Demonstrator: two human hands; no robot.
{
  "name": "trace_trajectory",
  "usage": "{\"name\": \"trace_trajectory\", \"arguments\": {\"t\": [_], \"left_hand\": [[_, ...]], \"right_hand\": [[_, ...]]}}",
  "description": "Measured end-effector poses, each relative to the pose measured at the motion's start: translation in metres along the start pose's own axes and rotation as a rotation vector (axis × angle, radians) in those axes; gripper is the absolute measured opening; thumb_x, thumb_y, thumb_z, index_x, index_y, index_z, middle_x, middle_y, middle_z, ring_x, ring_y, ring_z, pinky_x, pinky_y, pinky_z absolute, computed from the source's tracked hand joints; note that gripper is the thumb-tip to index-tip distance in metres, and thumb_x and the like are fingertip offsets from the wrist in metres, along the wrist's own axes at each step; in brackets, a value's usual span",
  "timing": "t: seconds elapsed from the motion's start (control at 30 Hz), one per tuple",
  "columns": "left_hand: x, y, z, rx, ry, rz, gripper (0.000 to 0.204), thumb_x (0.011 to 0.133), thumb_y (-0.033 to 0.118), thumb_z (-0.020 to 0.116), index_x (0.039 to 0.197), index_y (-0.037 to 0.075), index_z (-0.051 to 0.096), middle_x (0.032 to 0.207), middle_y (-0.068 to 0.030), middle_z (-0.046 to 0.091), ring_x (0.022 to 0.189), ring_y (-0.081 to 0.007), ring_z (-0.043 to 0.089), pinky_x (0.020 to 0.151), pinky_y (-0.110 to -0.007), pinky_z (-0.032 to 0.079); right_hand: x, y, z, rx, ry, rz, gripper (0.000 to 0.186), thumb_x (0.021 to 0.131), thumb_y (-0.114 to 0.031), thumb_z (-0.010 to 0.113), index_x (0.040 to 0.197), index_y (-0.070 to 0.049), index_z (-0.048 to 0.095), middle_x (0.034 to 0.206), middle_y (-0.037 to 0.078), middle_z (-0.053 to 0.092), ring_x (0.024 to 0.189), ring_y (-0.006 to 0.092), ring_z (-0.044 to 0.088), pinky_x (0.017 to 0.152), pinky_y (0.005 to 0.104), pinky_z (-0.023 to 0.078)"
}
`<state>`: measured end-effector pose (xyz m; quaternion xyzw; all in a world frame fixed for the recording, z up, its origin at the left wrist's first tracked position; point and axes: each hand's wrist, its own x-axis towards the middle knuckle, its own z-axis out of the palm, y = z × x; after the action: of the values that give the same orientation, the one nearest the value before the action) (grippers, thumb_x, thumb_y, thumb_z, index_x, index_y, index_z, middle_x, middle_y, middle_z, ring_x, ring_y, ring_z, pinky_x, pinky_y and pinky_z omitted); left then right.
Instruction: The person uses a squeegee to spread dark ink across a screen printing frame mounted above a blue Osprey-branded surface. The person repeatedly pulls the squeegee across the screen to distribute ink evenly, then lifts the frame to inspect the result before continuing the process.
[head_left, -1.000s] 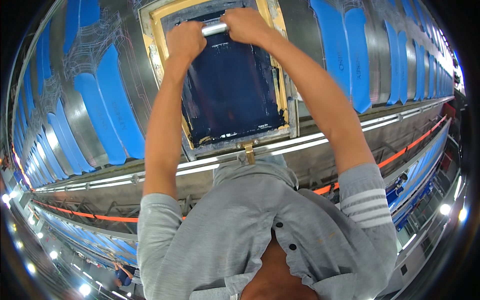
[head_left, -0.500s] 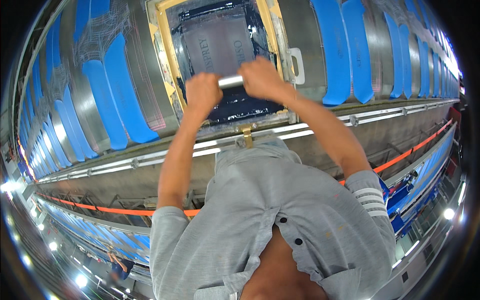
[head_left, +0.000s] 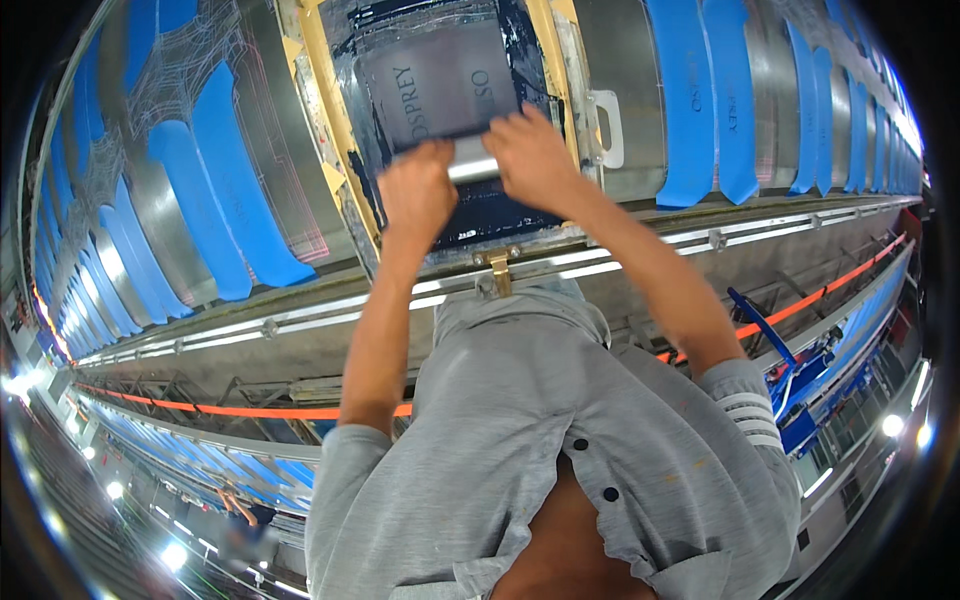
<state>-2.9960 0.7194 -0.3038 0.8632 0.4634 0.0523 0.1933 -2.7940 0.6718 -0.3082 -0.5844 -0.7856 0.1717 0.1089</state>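
Observation:
Both hands hold a squeegee (head_left: 474,170) with a pale metal bar, which lies across a screen-printing frame in front of me. My left hand (head_left: 418,195) is closed around its left end, and my right hand (head_left: 532,158) grips the right end. Under the bar is the screen's mesh (head_left: 440,75), a greyish see-through window with dark lettering. Dark navy ink (head_left: 482,222) coats the area nearest me and the window's borders. Yellowish tape covers the sides of the screen frame (head_left: 330,130). A white handle (head_left: 609,128) sticks out on its right.
Blue cut fabric pieces (head_left: 235,180) lie in rows along the long metal table (head_left: 620,90), on both sides of the frame. A metal rail (head_left: 650,248) runs along its near edge. Behind me are an orange strip (head_left: 250,408), another table row and a person (head_left: 250,530).
The squeegee's bar looks slightly more tilted, showing more of its pale face. Both hands keep their grip. The whole view has shifted a little.

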Motion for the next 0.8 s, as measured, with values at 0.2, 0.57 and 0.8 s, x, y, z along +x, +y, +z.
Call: {"name": "trace_trajectory", "arguments": {"t": [0.2, 0.57, 0.8], "left_hand": [[-0.055, 0.014, 0.003, -0.050, -0.102, -0.053, 0.034, 0.072, 0.003, 0.068, 0.102, 0.015, 0.080, 0.094, -0.0124, 0.076, 0.083, -0.0332, 0.075, 0.073, -0.046, 0.060], [0.214, -0.077, -0.048, 0.224, -0.068, -0.021, 0.036, 0.083, 0.014, 0.063, 0.115, 0.021, 0.079, 0.099, -0.0186, 0.076, 0.095, -0.0378, 0.073, 0.087, -0.049, 0.058], [0.100, -0.043, -0.016, 0.081, -0.029, -0.022, 0.029, 0.077, 0.011, 0.070, 0.103, 0.018, 0.081, 0.094, -0.0131, 0.076, 0.081, -0.0347, 0.075, 0.075, -0.047, 0.060]], "right_hand": [[-0.050, -0.036, 0.004, 0.029, -0.179, 0.033, 0.024, 0.075, -0.009, 0.071, 0.099, -0.005, 0.072, 0.099, 0.011, 0.065, 0.101, 0.0315, 0.065, 0.105, 0.0526, 0.047], [0.198, 0.100, -0.057, -0.006, -0.100, 0.107, 0.018, 0.077, -0.013, 0.064, 0.087, -0.003, 0.076, 0.086, 0.022, 0.072, 0.084, 0.0418, 0.072, 0.078, 0.0536, 0.055], [0.097, 0.054, -0.015, -0.075, -0.051, -0.011, 0.027, 0.077, -0.004, 0.065, 0.101, -0.007, 0.074, 0.097, 0.012, 0.066, 0.103, 0.0309, 0.065, 0.108, 0.0507, 0.043]]}}
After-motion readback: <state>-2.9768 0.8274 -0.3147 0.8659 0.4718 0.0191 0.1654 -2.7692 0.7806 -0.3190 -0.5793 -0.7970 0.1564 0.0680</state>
